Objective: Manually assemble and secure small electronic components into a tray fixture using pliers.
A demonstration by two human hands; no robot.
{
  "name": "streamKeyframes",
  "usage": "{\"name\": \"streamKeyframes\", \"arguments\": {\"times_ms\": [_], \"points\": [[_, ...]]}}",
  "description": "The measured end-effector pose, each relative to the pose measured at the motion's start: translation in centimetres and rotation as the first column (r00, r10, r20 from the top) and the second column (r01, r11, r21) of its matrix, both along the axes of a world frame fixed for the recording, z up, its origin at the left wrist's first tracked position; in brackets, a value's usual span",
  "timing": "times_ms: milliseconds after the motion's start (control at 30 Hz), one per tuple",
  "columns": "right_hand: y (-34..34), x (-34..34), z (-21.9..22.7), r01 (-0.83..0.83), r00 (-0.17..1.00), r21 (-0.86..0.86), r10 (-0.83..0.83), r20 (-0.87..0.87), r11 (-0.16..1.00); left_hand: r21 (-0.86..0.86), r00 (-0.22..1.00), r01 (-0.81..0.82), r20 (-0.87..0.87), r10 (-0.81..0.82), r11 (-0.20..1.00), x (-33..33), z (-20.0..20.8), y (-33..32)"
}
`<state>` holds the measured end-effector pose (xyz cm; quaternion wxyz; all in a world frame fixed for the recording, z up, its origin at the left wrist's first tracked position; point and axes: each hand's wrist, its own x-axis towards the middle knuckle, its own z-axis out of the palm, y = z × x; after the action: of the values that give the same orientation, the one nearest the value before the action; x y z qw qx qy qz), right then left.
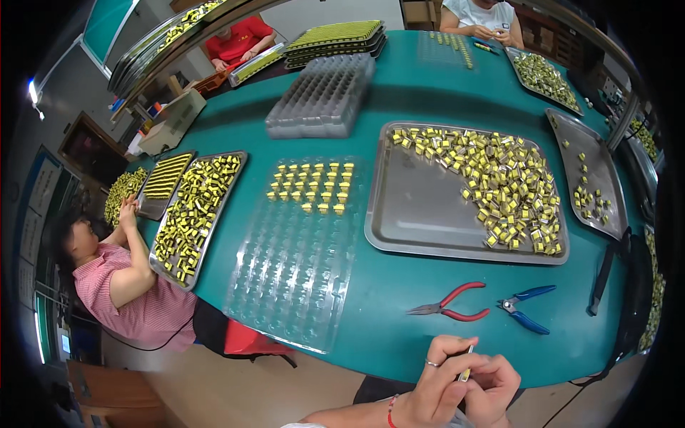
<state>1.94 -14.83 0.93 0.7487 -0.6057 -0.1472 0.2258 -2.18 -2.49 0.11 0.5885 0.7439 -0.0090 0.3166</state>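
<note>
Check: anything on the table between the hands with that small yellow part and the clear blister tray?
Nothing visible. The hands hold the small yellow part at the table's near edge; bare green table runs to the clear blister tray. Red pliers and blue cutters lie farther in, off that line.

small yellow part [465,374], pinched upright between both hands' fingers [457,354]

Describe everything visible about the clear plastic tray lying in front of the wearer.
The clear plastic tray is a thin, glossy sheet moulded into a grid of small pockets. It lies flat on the green table, its near edge overhanging the table's rim. Only the far rows hold small yellow components; the other pockets look vacant. It sits between two metal trays, and no hand touches it.
</note>
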Motion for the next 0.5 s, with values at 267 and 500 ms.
{"name": "streamKeyframes", "arguments": {"times_ms": [267, 500], "points": [[0.1, -0.6, -0.5, 0.059, 0.997, 0.001, -0.059, -0.040, 0.998, -0.069, 0.997, -0.014, 0.075, 0.020, 0.998, 0.5, -0.3, -0.2], [-0.2, -0.3, 0.1, 0.032, 0.999, -0.061, -0.034, -0.037, 0.998, -0.082, 0.994, 0.022, 0.108, -0.013, 0.996, 0.7, -0.7, -0.2]]}}
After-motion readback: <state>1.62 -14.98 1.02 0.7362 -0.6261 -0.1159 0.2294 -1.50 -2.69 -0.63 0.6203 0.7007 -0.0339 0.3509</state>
